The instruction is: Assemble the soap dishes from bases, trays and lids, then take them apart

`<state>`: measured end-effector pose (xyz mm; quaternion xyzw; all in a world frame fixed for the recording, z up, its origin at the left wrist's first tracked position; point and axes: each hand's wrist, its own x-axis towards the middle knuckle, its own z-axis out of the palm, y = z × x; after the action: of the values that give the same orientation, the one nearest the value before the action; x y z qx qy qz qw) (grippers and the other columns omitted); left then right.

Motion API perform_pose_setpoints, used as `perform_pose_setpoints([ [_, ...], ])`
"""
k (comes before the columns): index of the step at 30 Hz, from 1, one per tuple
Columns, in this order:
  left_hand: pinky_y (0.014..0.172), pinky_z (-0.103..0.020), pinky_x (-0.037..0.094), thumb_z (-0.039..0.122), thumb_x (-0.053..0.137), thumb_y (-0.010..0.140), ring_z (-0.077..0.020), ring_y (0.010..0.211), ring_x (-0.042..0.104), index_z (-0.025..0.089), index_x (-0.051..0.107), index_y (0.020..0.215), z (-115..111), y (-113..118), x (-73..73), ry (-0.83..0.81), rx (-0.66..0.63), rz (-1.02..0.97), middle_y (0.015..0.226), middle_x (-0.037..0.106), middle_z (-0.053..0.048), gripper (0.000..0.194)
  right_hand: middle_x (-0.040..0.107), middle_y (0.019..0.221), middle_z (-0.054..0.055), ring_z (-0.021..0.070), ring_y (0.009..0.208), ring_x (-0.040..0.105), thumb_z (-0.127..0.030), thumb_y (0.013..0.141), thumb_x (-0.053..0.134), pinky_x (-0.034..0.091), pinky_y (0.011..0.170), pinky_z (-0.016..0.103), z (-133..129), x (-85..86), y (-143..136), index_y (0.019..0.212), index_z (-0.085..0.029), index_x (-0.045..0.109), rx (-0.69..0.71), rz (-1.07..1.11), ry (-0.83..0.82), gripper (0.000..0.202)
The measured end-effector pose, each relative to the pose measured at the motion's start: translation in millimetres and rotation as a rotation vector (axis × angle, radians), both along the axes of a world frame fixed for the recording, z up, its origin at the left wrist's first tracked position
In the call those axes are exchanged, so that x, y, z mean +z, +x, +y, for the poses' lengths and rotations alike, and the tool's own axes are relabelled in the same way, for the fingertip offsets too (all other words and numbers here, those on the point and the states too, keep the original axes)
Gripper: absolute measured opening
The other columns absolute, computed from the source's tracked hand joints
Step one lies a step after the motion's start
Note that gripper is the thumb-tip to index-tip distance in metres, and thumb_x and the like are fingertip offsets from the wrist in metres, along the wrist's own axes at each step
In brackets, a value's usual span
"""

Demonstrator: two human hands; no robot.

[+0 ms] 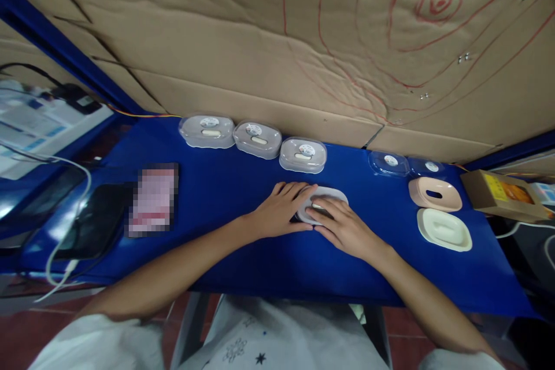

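My left hand (286, 208) grips the left side of a pale grey soap box (336, 192), its thumb and fingers along the rim. Over the top and right of the same box lies my right hand (340, 221), fingers bent and pressed onto it. The two hands nearly meet at the near side and cover much of the box, so whether its lid is fully seated is hidden. The box stays on the blue table (243, 185).
Three soap boxes with clear lids (257, 140) line the back. To the right are clear lids (389, 164), a pink slotted part (435, 193) and a cream dish (444, 229). A cardboard box (498, 193) stands beyond. Leftward lie a blurred pink item (152, 199) and a white cable (65, 237).
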<state>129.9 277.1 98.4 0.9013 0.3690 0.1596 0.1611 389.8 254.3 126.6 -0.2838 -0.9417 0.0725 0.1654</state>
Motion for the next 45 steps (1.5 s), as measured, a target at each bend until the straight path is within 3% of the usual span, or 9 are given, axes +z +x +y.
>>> perform_pose_setpoints([
  [6,0.119,-0.053,0.035,0.067,0.064,0.101,-0.0378,0.149,0.047,0.018,0.028,0.171,0,-3,1.6,0.02,-0.024,0.034,0.165,0.049,-0.021,0.093,0.06,0.158,0.012,0.0299,0.148,0.055,-0.037,0.111,0.054,0.05,0.121,0.052,16,2.1,22,0.154,-0.028,0.059,-0.07,0.099,-0.075,0.044],
  [11,0.12,-0.053,0.034,0.065,0.067,0.101,-0.0387,0.149,0.048,0.02,0.026,0.172,0,-3,3.3,0.022,-0.03,0.049,0.166,0.048,-0.021,0.094,0.037,0.174,0.022,0.0419,0.16,0.036,-0.048,0.11,0.048,0.033,0.126,0.069,62,-11.5,80,0.169,-0.019,0.036,-0.733,0.016,0.103,0.067],
  [14,0.119,-0.052,0.034,0.066,0.067,0.1,-0.0392,0.149,0.048,0.019,0.026,0.171,1,-4,3.5,0.018,-0.038,0.058,0.166,0.048,-0.022,0.094,0.039,0.171,0.028,0.048,0.158,0.037,-0.054,0.108,0.048,0.032,0.12,0.077,77,-20.1,102,0.168,-0.013,0.036,-0.91,-0.144,0.058,0.073],
  [17,0.12,-0.051,0.033,0.065,0.067,0.1,-0.0391,0.149,0.048,0.018,0.027,0.17,2,-5,3.5,0.022,-0.042,0.066,0.166,0.048,-0.022,0.094,0.054,0.163,0.02,0.0412,0.149,0.051,-0.055,0.108,0.049,0.038,0.118,0.068,72,-15.5,99,0.159,-0.025,0.051,-0.699,-0.095,0.016,0.059],
  [20,0.121,-0.051,0.032,0.065,0.066,0.101,-0.0393,0.151,0.047,0.019,0.025,0.171,2,-5,3.1,0.024,-0.047,0.048,0.166,0.048,-0.022,0.093,0.049,0.167,0.016,0.038,0.151,0.05,-0.058,0.106,0.055,0.038,0.118,0.06,60,-6.5,85,0.157,-0.032,0.052,-0.475,-0.026,0.026,0.057],
  [24,0.12,-0.051,0.033,0.065,0.068,0.1,-0.0399,0.15,0.047,0.019,0.025,0.171,2,-5,2.8,0.023,-0.048,0.036,0.166,0.048,-0.023,0.095,0.037,0.173,0.021,0.0441,0.158,0.038,-0.059,0.104,0.058,0.034,0.118,0.068,54,-9.3,79,0.161,-0.03,0.045,-0.488,-0.087,0.036,0.065],
  [29,0.121,-0.052,0.032,0.063,0.07,0.099,-0.0399,0.151,0.047,0.02,0.025,0.171,2,-5,5.0,0.003,-0.053,0.035,0.166,0.048,-0.022,0.096,0.057,0.15,0.02,0.0414,0.144,0.055,-0.057,0.1,0.066,0.045,0.113,0.064,61,-19.8,77,0.148,-0.026,0.055,-0.546,0.009,-0.011,0.057],
  [35,0.12,-0.052,0.032,0.061,0.079,0.093,-0.0412,0.152,0.046,0.023,0.012,0.174,6,-6,4.4,-0.094,-0.025,-0.016,0.17,0.043,-0.021,0.112,0.06,0.137,0.016,0.0367,0.13,0.061,-0.043,0.094,0.073,0.055,0.107,0.058,58,-5.6,72,0.131,-0.026,0.059,-0.535,0.31,0.018,0.043],
  [45,0.124,-0.056,0.03,0.049,0.097,0.074,-0.0414,0.152,0.046,0.03,0.01,0.174,13,-5,10.7,-0.355,0.11,-0.16,0.162,0.055,-0.014,0.134,0.058,0.14,0.015,0.0369,0.134,0.059,-0.035,0.09,0.076,0.055,0.107,0.057,35,6.5,56,0.134,-0.029,0.053,-0.185,0.37,-0.084,0.05],
])
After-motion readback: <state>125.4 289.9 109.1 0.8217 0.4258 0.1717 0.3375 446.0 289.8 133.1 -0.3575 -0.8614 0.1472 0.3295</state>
